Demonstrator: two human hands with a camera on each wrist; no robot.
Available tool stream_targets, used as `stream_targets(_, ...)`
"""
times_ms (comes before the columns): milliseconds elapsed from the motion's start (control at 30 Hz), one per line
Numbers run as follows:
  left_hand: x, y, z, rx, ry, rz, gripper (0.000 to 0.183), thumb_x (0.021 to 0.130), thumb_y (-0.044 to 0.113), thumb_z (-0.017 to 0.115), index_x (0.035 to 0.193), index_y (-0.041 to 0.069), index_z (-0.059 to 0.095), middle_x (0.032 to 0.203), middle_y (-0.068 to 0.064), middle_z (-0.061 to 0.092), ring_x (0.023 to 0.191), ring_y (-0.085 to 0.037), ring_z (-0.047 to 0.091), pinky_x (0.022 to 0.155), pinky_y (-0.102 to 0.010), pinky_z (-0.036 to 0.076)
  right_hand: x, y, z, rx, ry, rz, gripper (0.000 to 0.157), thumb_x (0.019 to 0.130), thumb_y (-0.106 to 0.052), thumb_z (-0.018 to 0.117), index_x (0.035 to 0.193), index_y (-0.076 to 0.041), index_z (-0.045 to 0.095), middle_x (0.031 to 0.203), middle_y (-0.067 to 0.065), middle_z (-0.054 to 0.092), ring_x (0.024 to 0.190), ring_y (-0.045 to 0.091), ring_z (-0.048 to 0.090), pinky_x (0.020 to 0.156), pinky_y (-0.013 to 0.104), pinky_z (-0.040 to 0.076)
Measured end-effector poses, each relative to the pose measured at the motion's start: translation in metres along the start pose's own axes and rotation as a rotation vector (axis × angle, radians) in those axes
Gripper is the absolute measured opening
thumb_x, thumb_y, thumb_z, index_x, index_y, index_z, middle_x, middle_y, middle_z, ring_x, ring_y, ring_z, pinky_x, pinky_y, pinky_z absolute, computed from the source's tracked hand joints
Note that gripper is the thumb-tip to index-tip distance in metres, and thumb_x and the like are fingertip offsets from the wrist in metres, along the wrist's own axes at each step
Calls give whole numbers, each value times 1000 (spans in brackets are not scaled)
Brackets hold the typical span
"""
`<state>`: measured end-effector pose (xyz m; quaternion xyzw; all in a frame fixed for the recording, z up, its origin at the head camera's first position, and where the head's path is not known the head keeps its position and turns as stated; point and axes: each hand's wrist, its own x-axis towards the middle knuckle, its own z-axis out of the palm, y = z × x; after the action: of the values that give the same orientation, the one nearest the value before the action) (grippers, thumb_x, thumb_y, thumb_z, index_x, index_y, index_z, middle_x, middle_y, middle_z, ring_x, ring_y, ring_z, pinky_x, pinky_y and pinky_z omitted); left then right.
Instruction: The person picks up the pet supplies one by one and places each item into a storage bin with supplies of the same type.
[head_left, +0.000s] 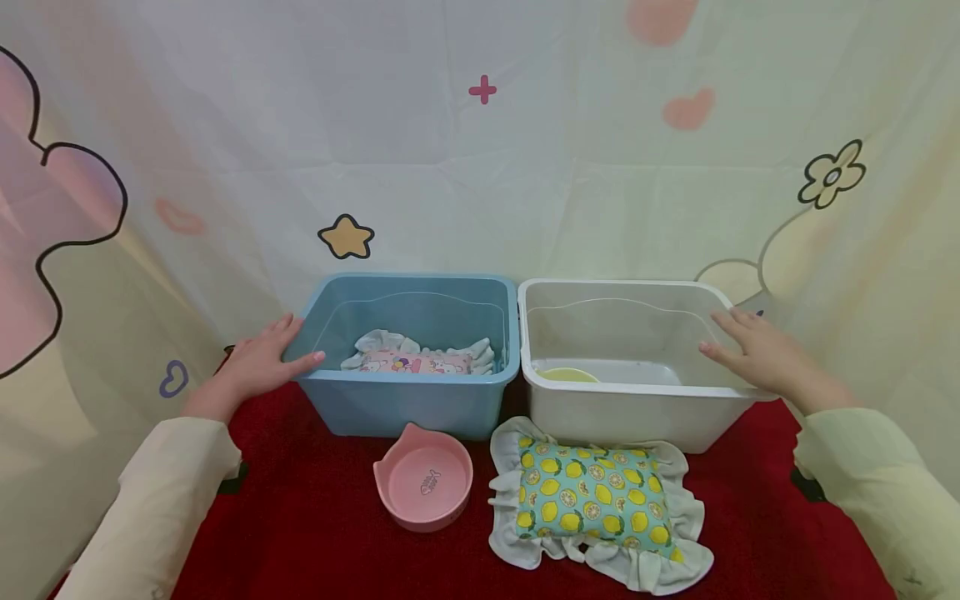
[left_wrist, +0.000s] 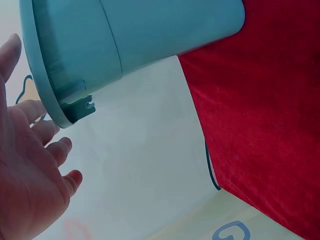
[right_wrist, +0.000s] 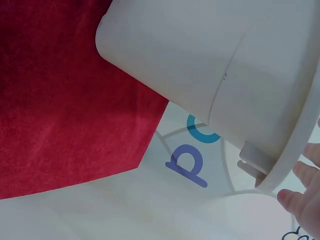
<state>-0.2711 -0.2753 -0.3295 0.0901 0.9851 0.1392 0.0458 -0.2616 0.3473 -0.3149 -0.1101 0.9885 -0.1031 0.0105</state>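
On my feed I'm seeing left hand (head_left: 261, 361) touching blue bin (head_left: 405, 410), fingers apart; right hand (head_left: 768, 358), fingers apart, touching white bin (head_left: 637, 417). Bins are standing side-by-side on red cloth (head_left: 300, 517).

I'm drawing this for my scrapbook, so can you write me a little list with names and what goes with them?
Blue tub: holds a pink pillow with white frills
White tub: holds a yellow-green thing, mostly hidden
Pink bowl: in front of the blue tub, fishbone picture inside
Lemon pillow: in front of the white tub
Left hand: at the blue tub's outer end
Right hand: at the white tub's outer end
Cloth: red
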Motion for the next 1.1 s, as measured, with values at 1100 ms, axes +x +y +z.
stream_targets(1100, -17, -1, 7, -17, 21, 41, 84, 83, 57, 43, 140, 1, 17, 144, -27, 12, 129, -48, 15, 96, -68, 14, -13, -12, 7, 6, 34, -88, 72, 87, -46, 47, 138, 0, 25, 139, 32, 19, 127, 49, 16, 95, 67, 18)
